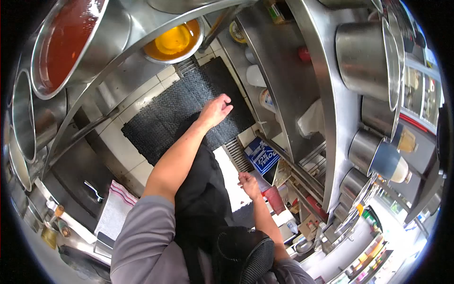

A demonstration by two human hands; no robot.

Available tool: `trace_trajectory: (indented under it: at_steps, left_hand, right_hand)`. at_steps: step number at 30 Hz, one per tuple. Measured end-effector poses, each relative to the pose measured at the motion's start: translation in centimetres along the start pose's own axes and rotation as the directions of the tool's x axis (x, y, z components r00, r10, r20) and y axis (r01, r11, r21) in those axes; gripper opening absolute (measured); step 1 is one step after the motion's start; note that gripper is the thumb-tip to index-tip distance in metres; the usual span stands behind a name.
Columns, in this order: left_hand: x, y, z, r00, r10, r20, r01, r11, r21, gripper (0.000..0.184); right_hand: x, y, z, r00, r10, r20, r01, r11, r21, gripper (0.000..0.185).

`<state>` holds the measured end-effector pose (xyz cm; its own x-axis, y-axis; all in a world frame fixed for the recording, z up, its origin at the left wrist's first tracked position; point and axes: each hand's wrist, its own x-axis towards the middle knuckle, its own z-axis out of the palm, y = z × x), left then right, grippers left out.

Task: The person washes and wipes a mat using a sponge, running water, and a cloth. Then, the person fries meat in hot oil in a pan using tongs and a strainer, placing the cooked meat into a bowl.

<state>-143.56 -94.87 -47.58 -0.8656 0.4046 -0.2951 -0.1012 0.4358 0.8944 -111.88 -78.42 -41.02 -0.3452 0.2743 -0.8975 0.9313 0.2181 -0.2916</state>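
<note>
My left hand [216,111] is stretched forward over the black rubber mat [165,111] on the floor. Its fingers are curled in, and I see nothing in them. Farther right and closer to my body, my right hand [248,185] is closed in a loose fist, with no object visible in it. Near that hand are a blue box [261,155] with white lettering and a red container [274,199]. Neither hand appears to touch anything.
Steel counters flank the tiled floor. Left stand a large pot of red liquid [64,42] and a bowl of orange-yellow liquid [173,41]. Several steel pots [362,57] line the right counter, above shelves. A striped white towel [115,208] hangs at lower left.
</note>
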Motion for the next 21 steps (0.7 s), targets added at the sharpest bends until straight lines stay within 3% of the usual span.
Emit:
trace_trajectory:
  at_steps: [1, 6, 9, 15, 16, 21]
  left_hand:
    - [0.3, 0.4, 0.5, 0.999, 0.033, -0.01, -0.033, 0.999, 0.001, 0.028]
    - [-1.6, 1.5, 1.2, 0.979, -0.092, 0.183, 0.085, 0.995, 0.042, 0.033]
    - [-4.6, -1.8, 0.8, 0.982, -0.03, 0.185, 0.01, 0.994, 0.111, 0.035]
    - [-12.4, -4.8, -5.6, 0.98, -0.15, 0.134, 0.116, 0.966, 0.231, 0.035]
    - [-13.4, -4.7, -6.9, 0.967, -0.219, 0.13, 0.185, 0.955, 0.233, 0.036]
    - [-16.4, -2.7, -11.4, 0.959, -0.266, 0.098, 0.217, 0.912, 0.349, 0.035]
  right_hand:
    - [0.2, 0.5, 0.1, 1.0, 0.026, -0.018, -0.025, 0.999, 0.032, 0.032]
    - [-0.8, 2.7, 0.9, 0.998, 0.056, 0.003, -0.056, 0.997, 0.061, 0.029]
    - [-1.9, 3.7, 1.4, 0.999, 0.044, 0.015, -0.045, 0.991, 0.125, 0.027]
    - [-6.5, 2.7, -1.4, 0.998, -0.028, -0.053, 0.034, 0.992, 0.123, 0.03]
    - [-7.4, 2.9, -2.2, 0.996, -0.046, -0.072, 0.055, 0.99, 0.126, 0.03]
    - [-12.7, 5.0, -6.0, 0.98, -0.136, -0.145, 0.15, 0.984, 0.094, 0.024]
